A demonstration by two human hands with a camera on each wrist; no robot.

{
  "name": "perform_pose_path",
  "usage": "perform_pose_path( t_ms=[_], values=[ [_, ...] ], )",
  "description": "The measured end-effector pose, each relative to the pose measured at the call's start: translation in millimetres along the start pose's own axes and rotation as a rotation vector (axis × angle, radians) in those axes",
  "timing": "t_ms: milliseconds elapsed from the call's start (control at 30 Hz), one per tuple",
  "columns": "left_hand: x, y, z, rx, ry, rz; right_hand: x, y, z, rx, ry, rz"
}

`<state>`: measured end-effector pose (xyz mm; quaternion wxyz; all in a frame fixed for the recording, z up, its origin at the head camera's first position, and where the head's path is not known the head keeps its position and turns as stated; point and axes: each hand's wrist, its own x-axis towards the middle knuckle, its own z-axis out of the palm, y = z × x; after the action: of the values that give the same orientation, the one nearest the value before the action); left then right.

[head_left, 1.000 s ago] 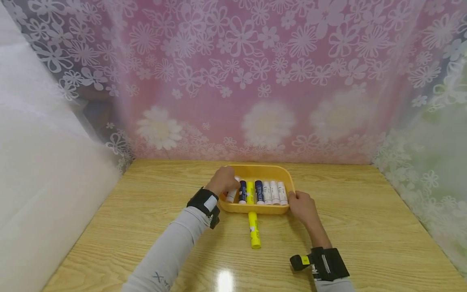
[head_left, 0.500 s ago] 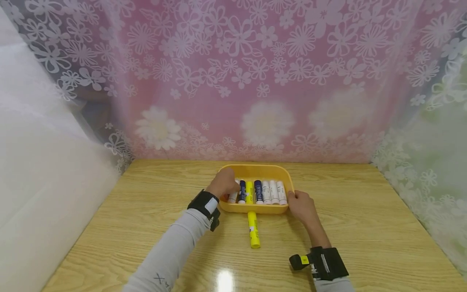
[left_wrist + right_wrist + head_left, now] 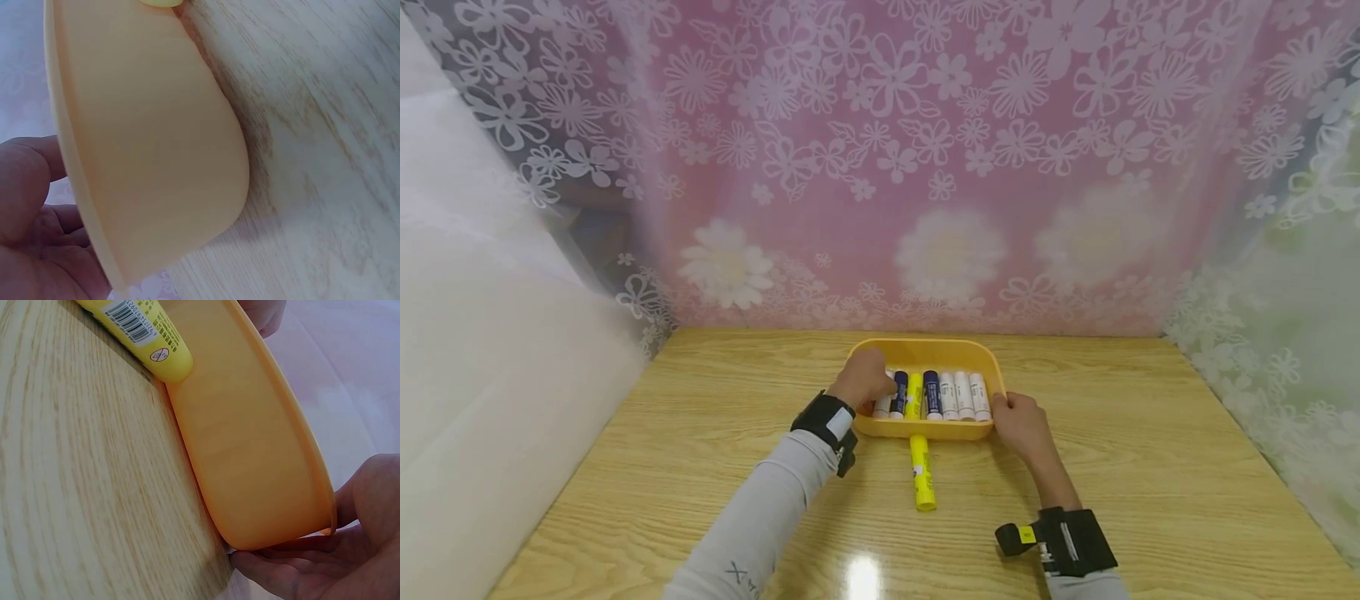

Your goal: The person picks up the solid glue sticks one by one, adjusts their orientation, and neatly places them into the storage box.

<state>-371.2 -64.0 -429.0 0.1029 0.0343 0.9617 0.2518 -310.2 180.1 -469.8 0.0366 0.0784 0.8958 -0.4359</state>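
A yellow-orange plastic tray [image 3: 925, 428] holds a row of white, dark blue and yellow glue sticks. My left hand [image 3: 861, 377] reaches over the tray's left end, its fingers at the top of the leftmost white glue stick [image 3: 882, 407]; the fingertips are partly hidden. In the left wrist view the curled left fingers lie behind the tray wall [image 3: 156, 144]. My right hand [image 3: 1022, 423] grips the tray's right end, thumb at the rim and fingers under the outer wall in the right wrist view. A yellow glue stick [image 3: 922, 472] lies on the table, pointing at the tray's front wall.
The wood-grain table [image 3: 1150, 467] reaches back to a pink flowered curtain [image 3: 865, 208]. White sheeting [image 3: 497, 333] closes the left side and a flowered sheet [image 3: 1292, 333] the right. Inside the tray, a dark blue glue stick [image 3: 932, 395] lies near the middle.
The leftmost white glue stick, tilted a second ago, now lies more nearly in line beside the blue one. My left hand has shifted slightly right; the right hand and tray stay nearly still.
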Motion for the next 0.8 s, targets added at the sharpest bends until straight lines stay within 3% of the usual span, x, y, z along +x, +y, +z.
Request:
perform_pose_path(
  t_ms=[233,800],
  values=[
    [-2.9,1.0,0.5,-0.030,-0.003,-0.046,-0.2,-0.3,0.3,0.001,0.003,0.001],
    [4.0,-1.6,3.1,0.012,-0.026,-0.041,-0.3,-1.1,-0.3,-0.002,-0.002,0.003]
  ],
)
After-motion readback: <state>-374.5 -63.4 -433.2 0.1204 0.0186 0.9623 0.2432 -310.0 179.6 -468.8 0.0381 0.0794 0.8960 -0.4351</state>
